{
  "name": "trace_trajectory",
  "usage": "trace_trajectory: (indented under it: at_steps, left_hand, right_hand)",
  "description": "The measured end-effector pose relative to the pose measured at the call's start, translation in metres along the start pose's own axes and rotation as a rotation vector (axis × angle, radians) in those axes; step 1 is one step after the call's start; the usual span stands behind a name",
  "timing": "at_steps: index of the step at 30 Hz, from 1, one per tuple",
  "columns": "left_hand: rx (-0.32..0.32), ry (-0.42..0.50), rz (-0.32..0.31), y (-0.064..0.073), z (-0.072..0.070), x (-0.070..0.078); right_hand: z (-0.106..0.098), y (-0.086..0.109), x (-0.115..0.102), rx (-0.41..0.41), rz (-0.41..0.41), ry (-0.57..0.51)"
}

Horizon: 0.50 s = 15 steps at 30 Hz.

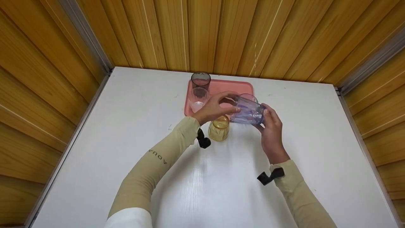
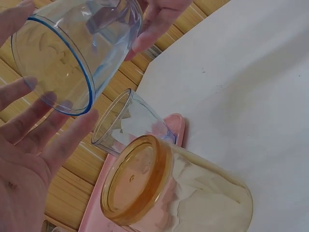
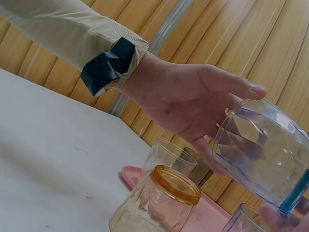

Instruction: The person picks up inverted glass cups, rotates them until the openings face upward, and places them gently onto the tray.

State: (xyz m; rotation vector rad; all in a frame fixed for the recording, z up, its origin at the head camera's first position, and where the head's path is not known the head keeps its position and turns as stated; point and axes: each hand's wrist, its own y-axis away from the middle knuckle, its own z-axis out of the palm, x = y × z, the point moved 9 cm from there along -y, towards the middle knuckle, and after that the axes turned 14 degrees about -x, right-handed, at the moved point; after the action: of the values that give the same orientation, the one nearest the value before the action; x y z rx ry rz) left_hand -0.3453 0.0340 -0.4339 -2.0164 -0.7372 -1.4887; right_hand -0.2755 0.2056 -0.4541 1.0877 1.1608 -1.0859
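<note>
Both hands hold a blue-tinted drinking glass (image 1: 248, 110) tilted on its side in front of the tray. My left hand (image 1: 215, 107) has its thumb and fingers spread round one end, which shows a blue edge (image 2: 79, 60) in the left wrist view. At the opposite end, my right hand (image 1: 272, 126) grips the glass between thumb and fingers. Below the hands an amber glass (image 1: 218, 131) stands on the table, its thick orange ring facing up. A clear glass (image 1: 198, 101) sits on the tray close beside the left hand.
The pink tray (image 1: 221, 84) lies at the back of the white table (image 1: 142, 104). A dark grey glass (image 1: 201, 80) stands at its back left. Another clear glass (image 1: 250, 96) shows behind the blue one. Wood-panelled walls (image 1: 205, 38) enclose the table's back and sides.
</note>
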Motion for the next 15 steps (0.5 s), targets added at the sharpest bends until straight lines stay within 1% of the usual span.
trace_trajectory:
  at_steps: [5, 12, 15]
  left_hand:
    - [0.015, -0.005, 0.003, 0.0026, -0.0038, 0.0019]
    - [-0.009, 0.009, 0.009, 0.0068, -0.0073, 0.0042]
    - [-0.001, -0.002, 0.011, 0.0083, -0.0106, 0.0045]
  right_hand:
    - [0.0021, -0.0007, -0.0002, -0.022, 0.006, 0.017]
    - [0.0058, -0.0022, -0.0009, -0.038, 0.012, 0.038]
    - [0.0067, -0.0022, -0.0023, -0.04, 0.016, 0.063]
